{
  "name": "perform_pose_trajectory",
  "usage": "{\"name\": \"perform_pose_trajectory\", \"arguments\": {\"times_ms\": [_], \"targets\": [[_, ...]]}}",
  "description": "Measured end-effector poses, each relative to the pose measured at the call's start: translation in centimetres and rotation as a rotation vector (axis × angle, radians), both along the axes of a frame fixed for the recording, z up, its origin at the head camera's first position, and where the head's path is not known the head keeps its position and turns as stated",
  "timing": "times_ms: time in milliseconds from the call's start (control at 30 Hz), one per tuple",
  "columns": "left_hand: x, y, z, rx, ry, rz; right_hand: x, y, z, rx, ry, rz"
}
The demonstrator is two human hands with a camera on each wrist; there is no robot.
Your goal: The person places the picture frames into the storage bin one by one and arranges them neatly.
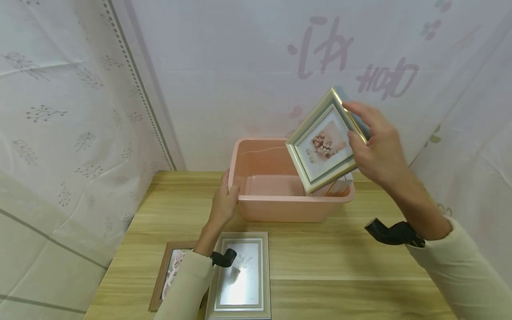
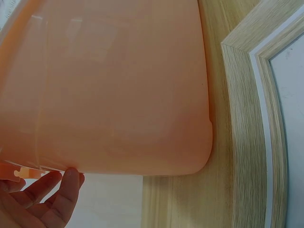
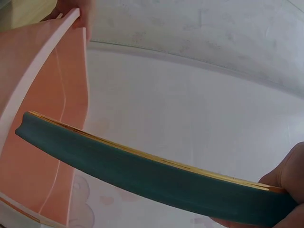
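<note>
My right hand [image 1: 380, 149] grips a picture frame [image 1: 298, 149] by its right edge, thumb on the front and fingers behind. The frame has a pale green and gold border and a flower print, and is tilted above the right part of a pink plastic basin [image 1: 280, 209]. In the right wrist view, the picture frame [image 3: 142, 173] is seen edge-on, dark green with a gold line. With my left hand [image 1: 225, 200] I hold the basin's left rim; the left wrist view has the fingers [image 2: 66, 194] at that rim. A pale boxy item [image 1: 343, 183] inside the basin is mostly hidden.
A light wood-look frame [image 1: 266, 275] lies on the wooden table [image 1: 340, 266] below the basin. Left of it is a brown frame [image 1: 162, 275], partly covered by my left sleeve. A white patterned cloth [image 1: 208, 89] hangs behind the table.
</note>
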State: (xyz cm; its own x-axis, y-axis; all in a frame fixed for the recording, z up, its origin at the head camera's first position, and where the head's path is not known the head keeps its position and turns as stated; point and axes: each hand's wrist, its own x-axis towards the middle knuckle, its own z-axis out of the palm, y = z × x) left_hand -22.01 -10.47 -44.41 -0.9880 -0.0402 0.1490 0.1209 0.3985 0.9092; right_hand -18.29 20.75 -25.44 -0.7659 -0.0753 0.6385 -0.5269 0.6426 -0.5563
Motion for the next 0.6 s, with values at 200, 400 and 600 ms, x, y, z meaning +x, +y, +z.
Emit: {"name": "perform_pose_trajectory", "arguments": {"times_ms": [200,400,600], "targets": [[-0.1,0.0,-0.1,0.004,0.002,-0.004,-1.0,-0.9,-0.5,0.019,-0.031,0.006],[0.0,0.0,0.0,0.000,0.001,-0.006,-1.8,-1.2,-1.5,0.046,-0.084,-0.006],[0.1,0.0,0.1,-0.007,-0.001,-0.007,-2.2,-1.3,-2.2,0.071,-0.143,-0.050]]}}
